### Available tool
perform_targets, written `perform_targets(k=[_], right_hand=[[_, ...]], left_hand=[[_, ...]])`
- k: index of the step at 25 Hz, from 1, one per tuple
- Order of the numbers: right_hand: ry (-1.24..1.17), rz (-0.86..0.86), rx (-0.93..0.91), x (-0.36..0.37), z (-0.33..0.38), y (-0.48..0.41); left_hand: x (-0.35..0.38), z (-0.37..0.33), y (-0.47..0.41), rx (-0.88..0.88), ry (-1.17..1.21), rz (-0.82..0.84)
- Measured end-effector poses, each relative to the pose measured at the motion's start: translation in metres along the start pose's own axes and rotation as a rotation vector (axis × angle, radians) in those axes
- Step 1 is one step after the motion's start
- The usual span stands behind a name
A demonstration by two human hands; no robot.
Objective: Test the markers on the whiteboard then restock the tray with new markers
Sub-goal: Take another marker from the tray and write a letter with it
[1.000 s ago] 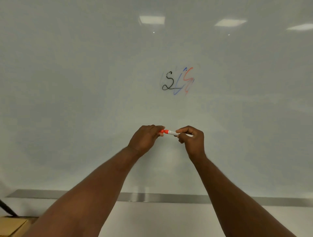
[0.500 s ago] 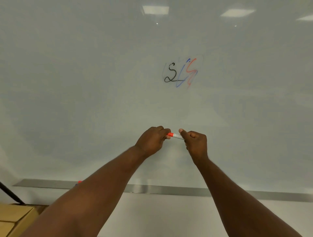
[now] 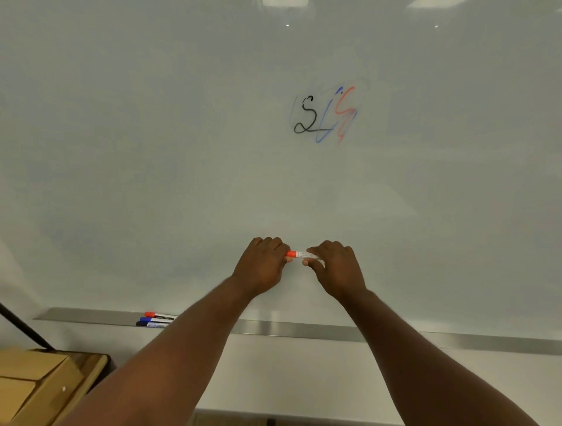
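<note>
marker [image 3: 302, 254] lowered (left hand [image 3: 261, 267], right hand [image 3: 337, 270] grip it)

Three tray markers [image 3: 156, 319] half behind the left forearm [image 3: 170, 365]; cardboard box [image 3: 30, 383] cropped.

Your view was softly, evenly lit from overhead; ceiling-light reflections [image 3: 285, 2] glared on the whiteboard [image 3: 152, 152] at the top. The tray [image 3: 304, 330] bowed from wide-angle distortion; the corners blurred.
</note>
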State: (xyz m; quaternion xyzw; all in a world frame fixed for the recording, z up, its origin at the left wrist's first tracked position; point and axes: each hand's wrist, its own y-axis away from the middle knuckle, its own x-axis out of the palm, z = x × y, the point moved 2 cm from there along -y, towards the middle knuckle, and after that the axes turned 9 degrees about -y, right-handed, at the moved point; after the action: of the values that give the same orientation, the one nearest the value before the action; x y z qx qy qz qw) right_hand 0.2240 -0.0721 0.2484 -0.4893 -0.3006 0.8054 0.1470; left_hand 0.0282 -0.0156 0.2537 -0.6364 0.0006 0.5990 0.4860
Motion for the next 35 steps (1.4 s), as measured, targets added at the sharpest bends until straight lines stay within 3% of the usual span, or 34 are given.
perform_targets(k=[7, 19, 35], right_hand=[[0.033, -0.014, -0.125, 0.037, -0.003, 0.023], [0.001, 0.159, -0.207, 0.101, 0.025, 0.06], [-0.3, 0.39, -0.305, 0.179, 0.163, 0.112]], left_hand=[[0.016, -0.015, 0.04, -0.064, -0.032, 0.152], [0.018, -0.01, 0.118, -0.161, -0.153, 0.319], [-0.039, 0.044, 0.278, -0.454, -0.177, 0.434]])
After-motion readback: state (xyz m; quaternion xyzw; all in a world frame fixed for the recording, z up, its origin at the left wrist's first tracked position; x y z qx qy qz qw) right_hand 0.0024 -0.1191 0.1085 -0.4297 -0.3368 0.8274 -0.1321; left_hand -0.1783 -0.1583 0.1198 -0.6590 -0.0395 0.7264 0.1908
